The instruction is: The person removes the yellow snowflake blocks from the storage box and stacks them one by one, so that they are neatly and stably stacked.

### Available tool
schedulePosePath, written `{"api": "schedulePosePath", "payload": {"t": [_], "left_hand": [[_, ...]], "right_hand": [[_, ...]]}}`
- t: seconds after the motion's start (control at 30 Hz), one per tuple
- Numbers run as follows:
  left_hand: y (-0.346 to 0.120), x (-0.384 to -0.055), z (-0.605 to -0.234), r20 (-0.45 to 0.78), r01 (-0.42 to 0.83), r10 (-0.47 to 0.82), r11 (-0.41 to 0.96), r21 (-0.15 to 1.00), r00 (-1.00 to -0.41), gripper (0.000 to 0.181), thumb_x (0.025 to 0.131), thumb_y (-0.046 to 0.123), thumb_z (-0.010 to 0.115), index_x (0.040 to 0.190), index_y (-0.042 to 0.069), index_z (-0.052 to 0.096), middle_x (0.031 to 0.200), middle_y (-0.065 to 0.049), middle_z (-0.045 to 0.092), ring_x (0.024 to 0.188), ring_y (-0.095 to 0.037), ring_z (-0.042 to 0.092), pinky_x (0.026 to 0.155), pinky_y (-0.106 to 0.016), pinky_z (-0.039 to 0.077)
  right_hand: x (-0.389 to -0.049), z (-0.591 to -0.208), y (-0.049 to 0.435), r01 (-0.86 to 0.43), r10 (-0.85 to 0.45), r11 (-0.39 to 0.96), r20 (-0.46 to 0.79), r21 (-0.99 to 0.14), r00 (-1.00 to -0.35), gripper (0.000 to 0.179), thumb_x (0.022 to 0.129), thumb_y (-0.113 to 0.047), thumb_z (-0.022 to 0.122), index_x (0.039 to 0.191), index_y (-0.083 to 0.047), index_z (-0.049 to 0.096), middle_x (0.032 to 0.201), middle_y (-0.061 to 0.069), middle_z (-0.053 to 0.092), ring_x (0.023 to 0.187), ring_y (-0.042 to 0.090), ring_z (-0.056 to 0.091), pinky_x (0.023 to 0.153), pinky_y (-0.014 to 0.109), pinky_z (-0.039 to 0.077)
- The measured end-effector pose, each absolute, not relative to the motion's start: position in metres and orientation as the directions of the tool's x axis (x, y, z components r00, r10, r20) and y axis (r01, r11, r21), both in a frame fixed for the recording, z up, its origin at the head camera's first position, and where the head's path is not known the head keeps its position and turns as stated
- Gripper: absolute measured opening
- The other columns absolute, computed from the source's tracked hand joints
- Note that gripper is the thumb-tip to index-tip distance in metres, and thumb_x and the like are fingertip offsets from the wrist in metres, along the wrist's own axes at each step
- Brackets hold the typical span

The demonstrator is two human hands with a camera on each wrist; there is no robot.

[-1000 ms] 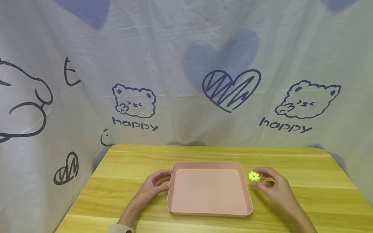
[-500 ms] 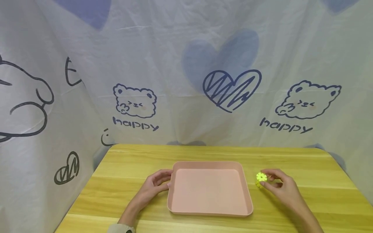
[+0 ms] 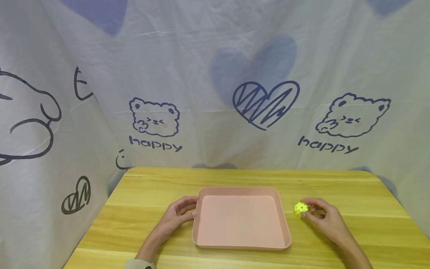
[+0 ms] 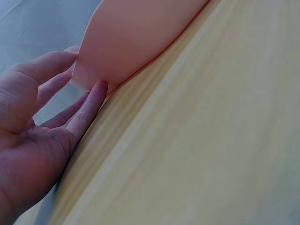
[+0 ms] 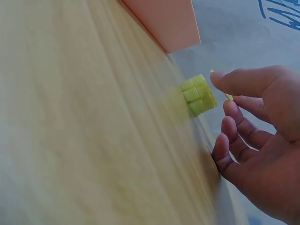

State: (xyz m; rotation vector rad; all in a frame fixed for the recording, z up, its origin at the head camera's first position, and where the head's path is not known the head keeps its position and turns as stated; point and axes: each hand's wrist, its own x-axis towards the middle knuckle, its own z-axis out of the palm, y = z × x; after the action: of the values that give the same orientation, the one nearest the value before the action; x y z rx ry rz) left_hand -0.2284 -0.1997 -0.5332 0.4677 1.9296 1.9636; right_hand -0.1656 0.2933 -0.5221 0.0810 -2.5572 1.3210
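Observation:
At the left side of a shallow pink tray, my left hand rests its thumb and fingertips against the outer wall. The left wrist view has these fingers touching the wall from outside, not wrapped round it. Right of the tray, my right hand pinches a bright yellow snowflake disc between thumb and forefinger. In the right wrist view the thumb mostly hides that disc, leaving bits of its edge. A short stack of yellow discs stands on the table just beside these fingertips.
The wood-grain table carries the tray near its middle. A pale cloth printed with hearts and bears hangs behind the table and along its left side.
My right hand has shifted slightly right and then a little lower, bringing the pinched disc from left of the stack to over it. My left hand and the tray stay put.

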Motion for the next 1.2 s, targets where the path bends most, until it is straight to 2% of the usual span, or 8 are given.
{"api": "schedulePosePath", "payload": {"t": [0.37,1.2], "left_hand": [[-0.2003,-0.2292,-0.5351,0.003,0.0,0.461,-0.007,1.0,-0.888,0.051,0.099,0.005,0.069,0.146,0.0,0.051,0.148,-0.021,0.053,0.139,-0.035,0.048,0.105,-0.03,0.05],[-0.2,-0.2309,-0.5371,0.011,0.013,0.46,0.001,1.0,-0.888,0.051,0.099,0.007,0.069,0.146,0.0,0.051,0.148,-0.021,0.053,0.138,-0.035,0.049,0.106,-0.029,0.049]], "right_hand": [[-0.1668,-0.5263,0.2931,-0.126,0.087,0.561,0.209,-0.818,-0.974,0.036,0.086,-0.01,0.084,0.119,-0.001,0.071,0.095,0.006,0.067,0.081,0.004,0.058,0.067,0.019,0.051],[-0.168,-0.5308,0.2905,-0.126,0.099,0.572,0.221,-0.811,-0.97,0.037,0.085,-0.014,0.085,0.117,0.0,0.071,0.096,0.007,0.067,0.078,0.004,0.056,0.064,0.019,0.047]]}}
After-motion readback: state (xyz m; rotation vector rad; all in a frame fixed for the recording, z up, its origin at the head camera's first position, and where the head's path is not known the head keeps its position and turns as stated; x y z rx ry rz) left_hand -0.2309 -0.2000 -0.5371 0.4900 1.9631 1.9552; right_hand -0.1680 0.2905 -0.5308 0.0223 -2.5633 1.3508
